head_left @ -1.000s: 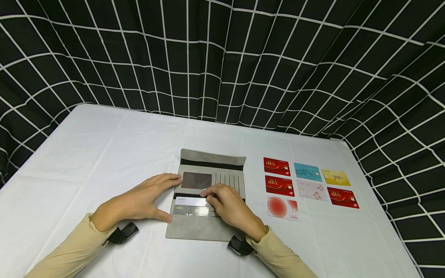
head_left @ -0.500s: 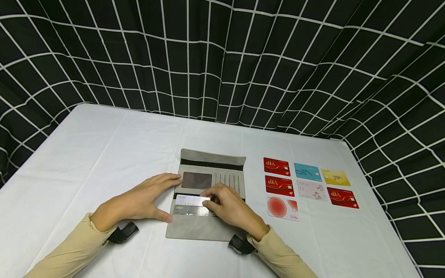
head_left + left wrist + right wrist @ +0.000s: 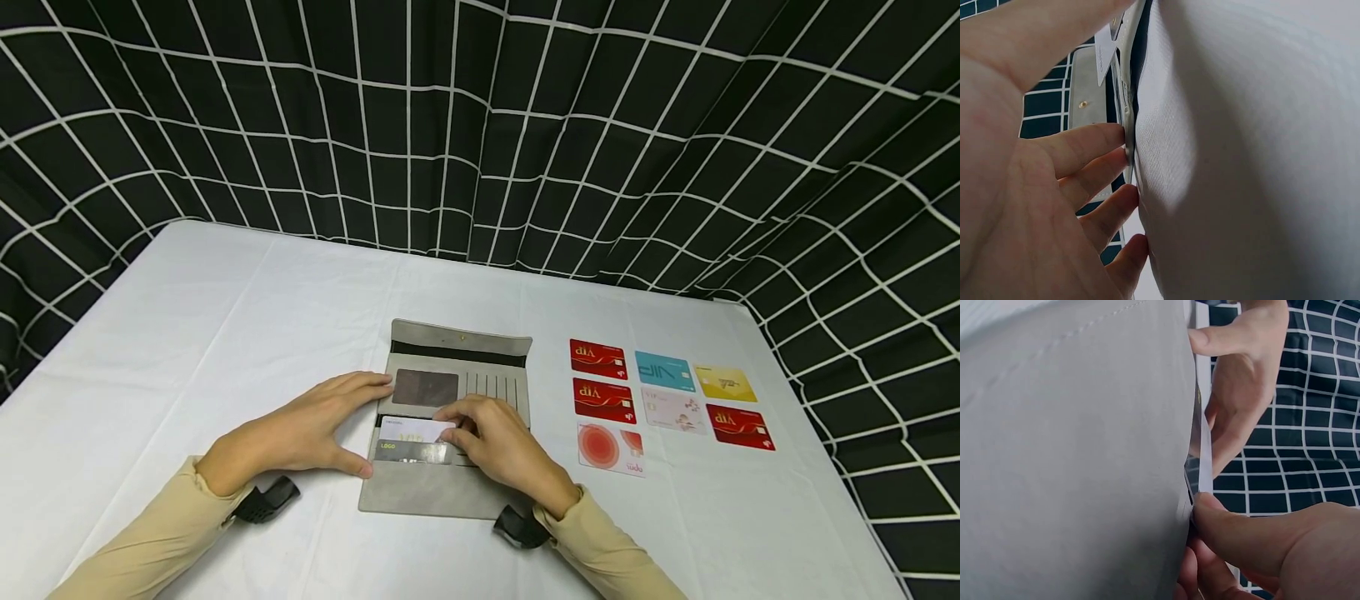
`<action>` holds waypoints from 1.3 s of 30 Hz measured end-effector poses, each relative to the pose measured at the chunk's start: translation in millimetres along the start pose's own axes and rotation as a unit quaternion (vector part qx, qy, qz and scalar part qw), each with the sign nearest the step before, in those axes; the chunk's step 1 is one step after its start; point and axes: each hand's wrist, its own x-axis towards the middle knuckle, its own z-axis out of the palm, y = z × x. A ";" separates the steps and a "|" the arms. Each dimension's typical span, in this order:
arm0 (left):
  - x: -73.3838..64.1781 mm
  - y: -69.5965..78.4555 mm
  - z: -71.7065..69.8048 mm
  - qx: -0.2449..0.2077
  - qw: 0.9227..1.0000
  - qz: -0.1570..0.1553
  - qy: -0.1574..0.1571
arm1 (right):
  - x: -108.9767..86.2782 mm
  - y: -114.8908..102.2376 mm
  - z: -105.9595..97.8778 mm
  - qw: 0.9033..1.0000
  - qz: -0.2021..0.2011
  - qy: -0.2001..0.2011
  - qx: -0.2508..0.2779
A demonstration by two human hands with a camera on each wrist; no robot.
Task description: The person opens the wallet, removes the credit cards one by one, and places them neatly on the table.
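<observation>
An open grey wallet (image 3: 420,492) lies on the white table. My right hand (image 3: 498,442) pinches the right edge of a white card (image 3: 405,427) between thumb and fingers. Gold lettering shows on the card, and its lower part is hidden behind a grey strip marked LOGO (image 3: 408,452). In the right wrist view, the thumb (image 3: 1235,534) presses on the thin edge of the white card (image 3: 1205,456), which stands out from the wallet. My left hand (image 3: 311,429) rests at the wallet's left edge, fingertips and thumb touching it, fingers spread.
Right of the wallet lie several cards: red VIP cards (image 3: 597,358), a blue card (image 3: 664,371), a yellow card (image 3: 724,383), a pale pink card (image 3: 672,410) and a card with a red circle (image 3: 609,448). A black gridded curtain (image 3: 375,125) hangs behind the table.
The white card has slid a little upward, away from the person, so more of its face and gold lettering shows. My right fingers have closed into a pinch on it. My left hand stays put.
</observation>
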 end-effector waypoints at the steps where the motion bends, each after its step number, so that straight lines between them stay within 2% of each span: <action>1: 0.0 0.1 -0.2 -0.001 1.000 0.002 0.001 | 0.0 0.1 0.0 1.000 0.001 0.003 0.000; 11: 1.0 0.4 -0.1 -0.002 1.000 -0.001 -0.001 | 0.7 -0.1 2.2 0.999 0.002 0.034 0.009; 20: 1.9 -0.4 1.9 0.002 1.000 -0.013 -0.005 | 2.6 -0.1 -1.4 0.995 0.005 0.096 0.032; 29: 1.9 -1.4 2.5 0.002 1.000 -0.010 -0.003 | 2.4 1.1 -1.1 0.997 -0.017 0.026 0.069; 39: 1.7 -1.6 2.2 0.000 1.000 -0.007 -0.003 | 1.9 -0.7 -3.6 0.997 -0.027 0.038 0.065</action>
